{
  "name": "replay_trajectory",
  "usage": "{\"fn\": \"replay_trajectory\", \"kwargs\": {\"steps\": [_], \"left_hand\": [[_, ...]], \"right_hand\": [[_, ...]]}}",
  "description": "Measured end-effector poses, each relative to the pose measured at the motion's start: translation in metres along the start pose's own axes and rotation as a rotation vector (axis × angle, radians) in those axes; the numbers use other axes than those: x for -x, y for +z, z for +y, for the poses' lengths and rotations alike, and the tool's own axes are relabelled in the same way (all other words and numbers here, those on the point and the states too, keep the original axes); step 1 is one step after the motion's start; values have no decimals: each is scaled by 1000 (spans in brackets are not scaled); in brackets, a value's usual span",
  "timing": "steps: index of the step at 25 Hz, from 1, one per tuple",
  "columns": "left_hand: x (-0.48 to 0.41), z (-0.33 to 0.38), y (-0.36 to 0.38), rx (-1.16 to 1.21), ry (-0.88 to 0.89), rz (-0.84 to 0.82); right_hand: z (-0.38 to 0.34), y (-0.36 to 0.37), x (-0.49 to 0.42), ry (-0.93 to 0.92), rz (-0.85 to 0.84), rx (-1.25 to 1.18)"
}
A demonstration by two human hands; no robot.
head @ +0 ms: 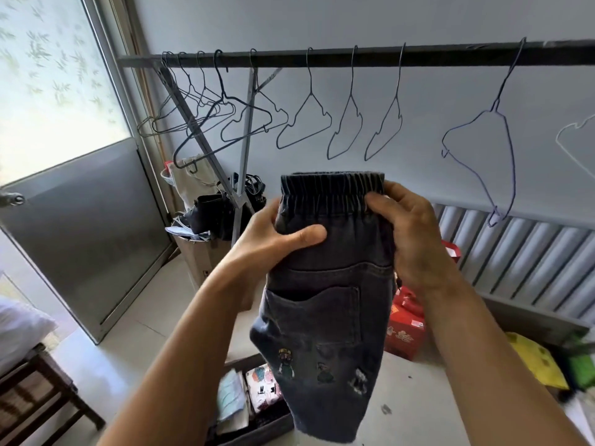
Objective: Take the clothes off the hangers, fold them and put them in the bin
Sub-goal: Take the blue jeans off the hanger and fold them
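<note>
I hold the dark denim shorts [325, 304] up in front of me. My left hand [283, 243] grips their left edge just under the elastic waistband, thumb across the front, and my right hand [415, 239] is curled round the right edge at the waistband. They hang free below the rail [354, 56] of bare wire hangers [310, 82], hem above the floor bin [244, 360] holding folded clothes [262, 386], with a red box [405, 333] just beside their right edge.

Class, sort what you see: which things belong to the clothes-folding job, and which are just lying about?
Job: dark denim shorts, left hand, right hand, empty wire hangers, dark bin of folded clothes.
Lying about: red cardboard boxes, yellow bag, black handbag, wooden stool.
</note>
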State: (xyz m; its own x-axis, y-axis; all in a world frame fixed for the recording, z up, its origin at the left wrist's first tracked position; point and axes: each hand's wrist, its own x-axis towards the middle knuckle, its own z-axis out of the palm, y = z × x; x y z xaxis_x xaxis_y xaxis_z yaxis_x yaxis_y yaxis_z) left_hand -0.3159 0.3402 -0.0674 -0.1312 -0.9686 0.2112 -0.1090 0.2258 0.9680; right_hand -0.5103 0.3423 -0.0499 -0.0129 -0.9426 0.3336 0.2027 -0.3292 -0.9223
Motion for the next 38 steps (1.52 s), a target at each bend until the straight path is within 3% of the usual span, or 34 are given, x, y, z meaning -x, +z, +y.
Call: {"fn": "replay_trajectory", "kwargs": {"steps": [5,9,13,19,22,26,29,33,38], "left_hand": [[-13,17,0,54,-18,20],[-17,27,0,176,-18,65],[-20,28,-6,223,-51,107],[-22,30,-13,395,-116,222],[-31,25,-25,475,-199,261],[-35,17,-36,662,-299,144],[-30,8,-38,807,-258,46],[-18,-14,-31,906,-184,-68],[11,-44,-27,960,-270,-278]], "right_hand": [[-1,-19,-9,-31,-135,7],[29,-37,8,109,-232,232],[59,-40,27,261,-197,186],[71,-31,45,426,-316,188],[64,-25,47,436,-276,35],[43,-19,37,439,-190,-170],[27,-12,24,372,-124,-271],[15,-7,8,300,-80,-344],[12,-15,1,286,-28,-397]]}}
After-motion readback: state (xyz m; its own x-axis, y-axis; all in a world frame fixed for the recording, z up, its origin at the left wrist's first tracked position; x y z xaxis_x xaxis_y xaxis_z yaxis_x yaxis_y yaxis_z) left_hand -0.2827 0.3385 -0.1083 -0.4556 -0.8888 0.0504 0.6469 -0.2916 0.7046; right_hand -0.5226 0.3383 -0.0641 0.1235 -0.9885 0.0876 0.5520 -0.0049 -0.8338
